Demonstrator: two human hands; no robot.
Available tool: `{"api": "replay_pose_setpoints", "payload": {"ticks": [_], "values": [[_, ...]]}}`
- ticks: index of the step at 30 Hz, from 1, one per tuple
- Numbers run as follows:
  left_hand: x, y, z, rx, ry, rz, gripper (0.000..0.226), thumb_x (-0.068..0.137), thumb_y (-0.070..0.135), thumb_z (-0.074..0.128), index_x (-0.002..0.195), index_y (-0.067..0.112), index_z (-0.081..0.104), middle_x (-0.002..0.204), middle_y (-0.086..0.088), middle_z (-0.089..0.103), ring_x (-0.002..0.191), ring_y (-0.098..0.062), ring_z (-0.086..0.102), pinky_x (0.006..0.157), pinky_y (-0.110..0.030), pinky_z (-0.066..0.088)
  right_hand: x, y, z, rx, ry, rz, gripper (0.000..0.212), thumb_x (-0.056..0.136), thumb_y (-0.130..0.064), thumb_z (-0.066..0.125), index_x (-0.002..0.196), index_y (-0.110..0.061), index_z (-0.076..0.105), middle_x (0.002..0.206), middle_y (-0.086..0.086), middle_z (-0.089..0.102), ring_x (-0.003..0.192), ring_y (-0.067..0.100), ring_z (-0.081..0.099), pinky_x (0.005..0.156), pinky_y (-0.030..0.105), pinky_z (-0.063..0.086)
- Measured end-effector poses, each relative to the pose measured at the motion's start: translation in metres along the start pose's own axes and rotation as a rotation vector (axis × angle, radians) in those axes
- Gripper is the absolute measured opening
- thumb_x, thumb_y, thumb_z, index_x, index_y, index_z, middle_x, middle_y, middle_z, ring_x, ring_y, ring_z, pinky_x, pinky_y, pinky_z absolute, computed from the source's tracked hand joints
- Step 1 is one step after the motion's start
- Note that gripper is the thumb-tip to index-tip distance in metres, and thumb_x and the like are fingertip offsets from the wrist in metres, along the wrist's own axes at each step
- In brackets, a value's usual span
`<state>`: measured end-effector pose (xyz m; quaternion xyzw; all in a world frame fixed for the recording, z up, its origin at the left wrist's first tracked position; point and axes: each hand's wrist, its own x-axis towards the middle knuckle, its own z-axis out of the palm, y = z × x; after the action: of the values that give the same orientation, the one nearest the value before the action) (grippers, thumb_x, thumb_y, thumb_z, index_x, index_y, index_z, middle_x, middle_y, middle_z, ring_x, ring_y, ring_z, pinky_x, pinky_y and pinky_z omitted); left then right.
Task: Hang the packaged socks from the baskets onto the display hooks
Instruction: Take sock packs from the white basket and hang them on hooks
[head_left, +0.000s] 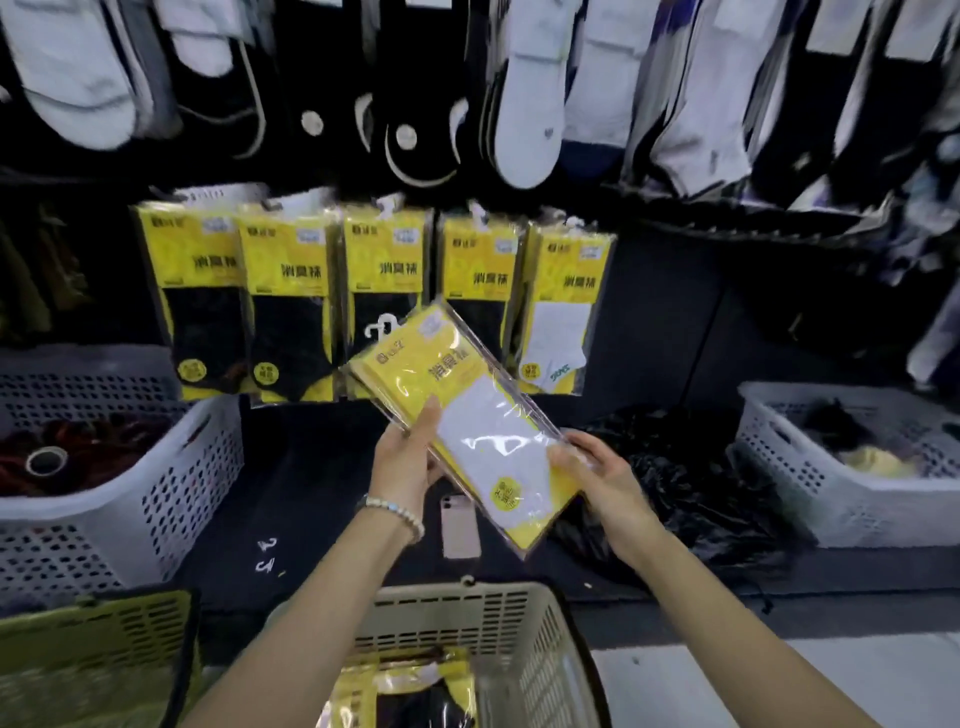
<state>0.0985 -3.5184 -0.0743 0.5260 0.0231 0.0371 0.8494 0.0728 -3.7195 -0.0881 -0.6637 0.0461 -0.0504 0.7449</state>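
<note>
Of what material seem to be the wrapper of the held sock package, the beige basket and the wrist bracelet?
The held sock package is wrapped in what looks like clear glossy plastic film, going by the white glare and wrinkles. The beige basket appears to be rigid moulded plastic, matte, with slotted walls. The bracelet has pale round beads, perhaps stone or glass; they are too small to tell.

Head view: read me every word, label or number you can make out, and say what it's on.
"消臭袜": yellow header of each of the five hanging packs, and the held pack.
Brand marks, corner labels, round stickers on the packs: too blurred.
Green print on the white sock, white marks on the dark surface: unreadable.
</note>
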Motion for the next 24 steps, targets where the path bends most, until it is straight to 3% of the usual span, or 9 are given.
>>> {"api": "replay_pose_setpoints", "payload": {"ticks": [5,10,14,16,17,18,19,21,24], "values": [[0.01,0.061,0.027,0.211,-0.097,0.205,0.018,0.083,0.037,0.064,0.098,0.027,0.065,0.097,0.009,0.073,0.09,-0.009,0.069,0.081,-0.033,0.054,0.024,-0.077,0.03,-0.115,-0.021,-0.235,0.036,0.087,-0.031,0.068,0.12,-0.019,0.062,0.082,-0.015,0.07,0.062,0.003,0.063,0.053,0.013,0.045],[0.019,0.094,0.045,0.411,-0.138,0.322,0.017,0.081,0.041,0.065,0.096,0.036,0.064,0.098,0.005,0.072,0.093,-0.019,0.068,0.084,-0.044,0.054,0.036,-0.13,0.054,-0.06,-0.026,-0.393,0.034,0.086,-0.027,0.068,0.119,-0.022,0.061,0.104,-0.012,0.066,0.093,-0.001,0.063,0.075,0.01,0.052],[0.028,0.1,0.059,0.435,-0.15,0.354,0.031,0.065,0.047,0.073,0.091,0.037,0.062,0.086,0.018,0.071,0.084,-0.002,0.067,0.067,-0.019,0.054,0.045,-0.141,0.059,-0.061,0.019,-0.401,0.025,0.083,-0.025,0.072,0.106,-0.017,0.065,0.101,0.011,0.067,0.1,0.013,0.064,0.081,0.025,0.052],[0.033,0.099,0.065,0.439,-0.151,0.35,0.034,0.061,0.045,0.076,0.09,0.036,0.059,0.076,0.026,0.068,0.074,0.009,0.064,0.056,-0.008,0.049,0.05,-0.138,0.055,-0.036,0.019,-0.359,0.024,0.082,-0.029,0.072,0.099,-0.014,0.063,0.115,0.008,0.047,0.108,0.01,0.043,0.086,0.033,0.051],[0.036,0.098,0.067,0.451,-0.151,0.352,0.034,0.061,0.046,0.075,0.089,0.036,0.059,0.074,0.026,0.068,0.071,0.011,0.063,0.053,-0.006,0.047,0.053,-0.136,0.051,-0.015,0.001,-0.334,0.027,0.08,-0.033,0.072,0.096,-0.012,0.065,0.106,0.017,0.06,0.103,0.019,0.06,0.084,0.034,0.051],[0.039,0.096,0.068,0.469,-0.155,0.356,0.034,0.061,0.051,0.072,0.088,0.035,0.059,0.075,0.023,0.068,0.07,0.011,0.063,0.053,-0.005,0.046,0.058,-0.131,0.046,0.002,-0.017,-0.309,0.037,0.079,-0.036,0.072,0.095,-0.004,0.065,0.076,0.003,0.059,0.074,0.011,0.058,0.08,0.034,0.049],[0.042,0.094,0.069,0.49,-0.159,0.362,0.037,0.06,0.058,0.066,0.088,0.034,0.06,0.078,0.02,0.069,0.07,0.009,0.064,0.054,-0.006,0.047,0.062,-0.128,0.042,0.02,-0.021,-0.276,0.044,0.079,-0.038,0.071,0.095,0.002,0.064,0.082,-0.004,0.052,0.078,0.01,0.046,0.077,0.033,0.047],[0.047,0.09,0.07,0.524,-0.164,0.363,0.044,0.064,0.066,0.054,0.085,0.029,0.064,0.073,0.015,0.069,0.063,0.002,0.063,0.054,-0.008,0.047,0.07,-0.119,0.031,0.084,-0.021,-0.212,0.035,0.081,-0.034,0.071,0.096,-0.002,0.067,0.09,0.006,0.07,0.082,0.018,0.064,0.075,0.026,0.051],[0.056,0.088,0.073,0.568,-0.125,0.374,0.047,0.073,0.063,0.049,0.06,0.018,0.045,0.037,0.014,0.035,0.034,-0.002,0.033,0.039,-0.007,0.029,0.084,-0.109,0.01,0.159,-0.015,-0.131,0.026,0.087,-0.027,0.067,0.105,-0.008,0.066,0.097,0.005,0.073,0.085,0.018,0.068,0.079,0.033,0.053]]}}
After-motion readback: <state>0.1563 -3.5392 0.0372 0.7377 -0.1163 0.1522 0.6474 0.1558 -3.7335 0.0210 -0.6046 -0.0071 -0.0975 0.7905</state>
